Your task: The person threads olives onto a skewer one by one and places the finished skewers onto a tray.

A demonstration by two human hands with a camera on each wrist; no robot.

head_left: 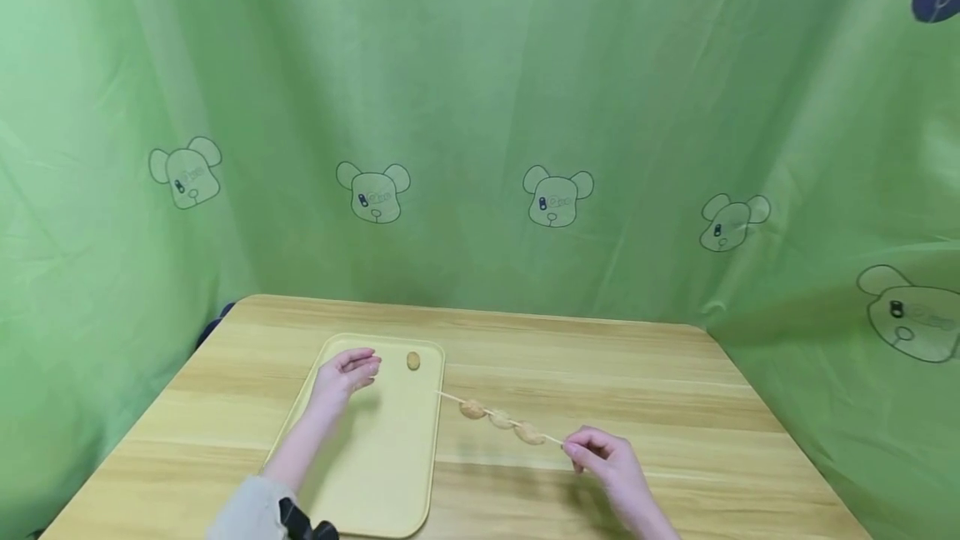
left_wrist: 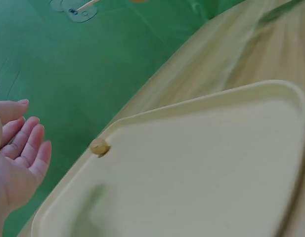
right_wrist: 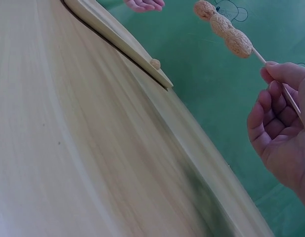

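Between thumb and fingers my right hand point(head_left: 609, 467) pinches one end of a thin wooden skewer point(head_left: 553, 440), held above the table and pointing left. Several tan, rough-surfaced rounded pieces point(head_left: 529, 433) are threaded along it; in the right wrist view these pieces point(right_wrist: 239, 42) look like peanuts in the shell. The skewer's bare tip reaches the tray's right edge in the head view. My left hand point(head_left: 347, 377) is held over the left part of the tray, fingers loosely bent, holding nothing. A single small tan piece point(head_left: 413, 361) lies near the tray's far right corner.
The cream rectangular tray point(head_left: 390, 473) lies on the left half of a wood-grain table point(head_left: 675, 407). A green curtain point(head_left: 465, 107) with printed bear heads hangs behind and around the table. A dark wrist strap point(head_left: 303, 521) shows at my left sleeve.
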